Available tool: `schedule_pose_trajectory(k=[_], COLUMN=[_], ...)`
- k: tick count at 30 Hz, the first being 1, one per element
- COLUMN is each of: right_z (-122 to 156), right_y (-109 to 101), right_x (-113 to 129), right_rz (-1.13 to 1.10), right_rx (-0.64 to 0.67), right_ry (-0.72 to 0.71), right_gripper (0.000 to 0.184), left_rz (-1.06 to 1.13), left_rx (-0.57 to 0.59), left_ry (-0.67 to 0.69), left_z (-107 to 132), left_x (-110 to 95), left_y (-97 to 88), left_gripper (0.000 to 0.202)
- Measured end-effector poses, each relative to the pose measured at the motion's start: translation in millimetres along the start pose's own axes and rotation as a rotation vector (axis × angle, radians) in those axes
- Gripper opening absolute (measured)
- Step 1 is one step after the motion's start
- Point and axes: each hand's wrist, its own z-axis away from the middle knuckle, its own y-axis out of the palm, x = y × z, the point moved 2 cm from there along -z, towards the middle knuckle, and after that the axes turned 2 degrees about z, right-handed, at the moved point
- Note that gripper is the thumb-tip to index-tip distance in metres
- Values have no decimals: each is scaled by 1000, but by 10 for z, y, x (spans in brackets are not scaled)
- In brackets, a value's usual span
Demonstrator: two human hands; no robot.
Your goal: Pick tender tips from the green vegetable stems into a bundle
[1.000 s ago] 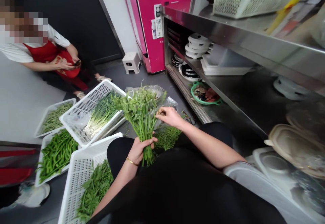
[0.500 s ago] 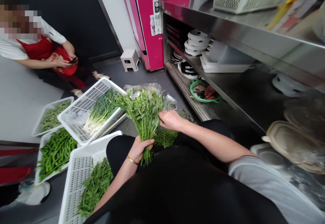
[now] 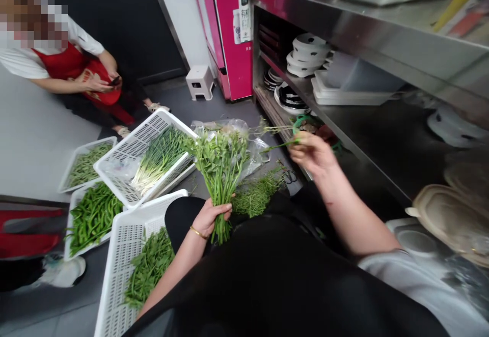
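My left hand point(image 3: 211, 216) is wrapped round the lower stems of a bunch of leafy greens point(image 3: 219, 169), held upright over my lap with the leaves at the top. Out to the right, my right hand point(image 3: 311, 153) pinches a few thin green stems point(image 3: 280, 145) that trail leftward from the fingers. Below them a heap of green trimmings point(image 3: 256, 197) lies on the floor. Behind the bunch is a clear plastic bag point(image 3: 248, 156). To the left, a white basket point(image 3: 116, 255) contains more leafy greens point(image 3: 151, 268).
More white baskets hold spring onions point(image 3: 158, 161), green peppers point(image 3: 93, 220) and green beans point(image 3: 89, 164). A person in a red apron point(image 3: 63, 72) sits at the far left, holding a phone. A steel shelf point(image 3: 344, 123) with dishes runs along my right. A white stool point(image 3: 199, 82) stands beside the pink fridge point(image 3: 237, 72).
My right hand has moved right, away from the bunch, and carries thin stems. My left hand still grips the bunch. The view has shifted slightly.
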Motion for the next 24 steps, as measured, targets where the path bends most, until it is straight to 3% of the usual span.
schedule_pose_trajectory(k=[4, 7, 9, 11, 16, 21, 24], right_z=[457, 654, 636, 513, 175, 70, 36], right_y=[-202, -163, -74, 18, 277, 597, 724], right_x=[459, 517, 322, -19, -888, -1191, -1257], right_rz=[-138, -76, -39, -46, -7, 129, 331], right_rx=[-10, 87, 182, 307, 373, 340, 255], right_ry=[-276, -342, -239, -79, 231, 344, 315], right_gripper=[25, 26, 20, 18, 16, 19, 16], left_rz=[12, 25, 50, 105, 161, 32, -57], left_rx=[-101, -118, -148, -142, -48, -125, -132], left_ry=[-21, -48, -40, -26, 20, 142, 193], left_z=[-89, -152, -192, -223, -173, -117, -133], left_x=[31, 22, -7, -51, -157, -199, -188], left_y=[2, 1, 0, 34, 254, 340, 337], left_gripper=[42, 41, 40, 38, 34, 35, 29])
